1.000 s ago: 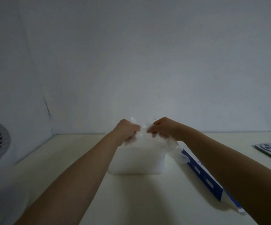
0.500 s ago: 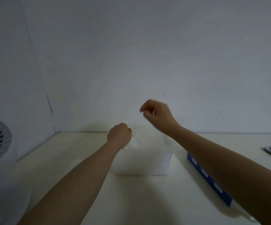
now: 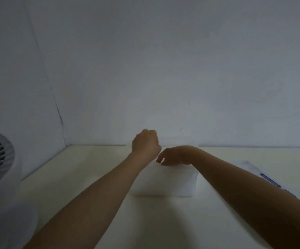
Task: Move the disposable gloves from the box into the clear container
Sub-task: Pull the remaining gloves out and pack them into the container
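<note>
With the left hand [image 3: 145, 143] fisted on nothing visible above the container [image 3: 165, 184] and the right hand [image 3: 175, 155] curled, grip unclear, clinging gloves may lift out.

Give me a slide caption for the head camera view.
Left hand fisted over clear container, right hand at its top, box to the right.
</note>
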`<state>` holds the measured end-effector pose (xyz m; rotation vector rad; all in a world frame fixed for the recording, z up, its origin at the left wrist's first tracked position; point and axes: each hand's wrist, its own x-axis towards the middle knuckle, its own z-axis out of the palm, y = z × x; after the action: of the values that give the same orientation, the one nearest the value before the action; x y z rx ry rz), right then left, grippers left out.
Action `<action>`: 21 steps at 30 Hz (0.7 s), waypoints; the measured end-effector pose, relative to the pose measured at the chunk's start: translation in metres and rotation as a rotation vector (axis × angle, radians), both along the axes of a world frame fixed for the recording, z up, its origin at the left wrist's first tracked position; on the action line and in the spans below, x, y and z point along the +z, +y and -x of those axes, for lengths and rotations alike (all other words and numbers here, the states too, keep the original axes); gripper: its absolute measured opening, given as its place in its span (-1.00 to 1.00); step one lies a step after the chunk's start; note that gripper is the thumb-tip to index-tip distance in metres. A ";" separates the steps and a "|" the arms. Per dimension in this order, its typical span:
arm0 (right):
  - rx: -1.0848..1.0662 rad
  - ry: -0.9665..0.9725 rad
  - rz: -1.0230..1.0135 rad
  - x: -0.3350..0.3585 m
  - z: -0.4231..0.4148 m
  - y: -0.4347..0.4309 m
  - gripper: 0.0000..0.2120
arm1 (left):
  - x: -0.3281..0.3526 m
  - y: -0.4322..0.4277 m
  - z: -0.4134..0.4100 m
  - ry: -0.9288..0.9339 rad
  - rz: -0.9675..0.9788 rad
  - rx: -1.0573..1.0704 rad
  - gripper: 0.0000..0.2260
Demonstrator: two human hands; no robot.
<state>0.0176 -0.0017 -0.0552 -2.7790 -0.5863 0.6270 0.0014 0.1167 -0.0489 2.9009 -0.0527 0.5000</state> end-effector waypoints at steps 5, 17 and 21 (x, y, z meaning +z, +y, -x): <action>-0.130 0.063 -0.194 0.000 -0.012 -0.009 -0.69 | -0.001 -0.001 -0.011 0.949 0.025 0.082 -0.65; -0.314 0.352 -0.085 -0.010 -0.026 -0.019 -0.81 | -0.006 0.010 -0.024 1.091 0.079 0.120 -0.61; -0.287 0.387 -0.079 -0.015 -0.023 -0.018 -0.66 | -0.011 0.012 -0.022 1.120 0.121 0.131 -0.56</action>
<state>0.0408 -0.0193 -0.0698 -2.5011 -0.1257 1.0110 0.0231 0.1289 -0.0596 2.6381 0.3122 -1.0710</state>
